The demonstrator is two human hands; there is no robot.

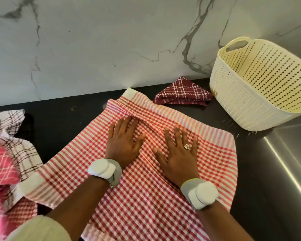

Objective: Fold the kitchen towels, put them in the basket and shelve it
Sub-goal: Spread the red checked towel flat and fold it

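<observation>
A red-and-white checked kitchen towel point(146, 171) lies spread out on the dark counter in front of me. My left hand point(124, 142) rests flat on its middle, fingers apart. My right hand point(178, 153), with a ring, lies flat on the towel just to the right, fingers spread too. A folded maroon checked towel point(182, 93) sits against the wall behind it. The cream perforated basket point(233, 94) stands at the back right and looks empty. At the left edge lies a heap of towels, one white with dark lines point(16, 141) and one pink point(0, 167).
A marble wall point(111, 40) rises directly behind the dark counter point(63, 122). A steel surface point(292, 153) begins at the right, beside the basket. Both wrists carry white band devices.
</observation>
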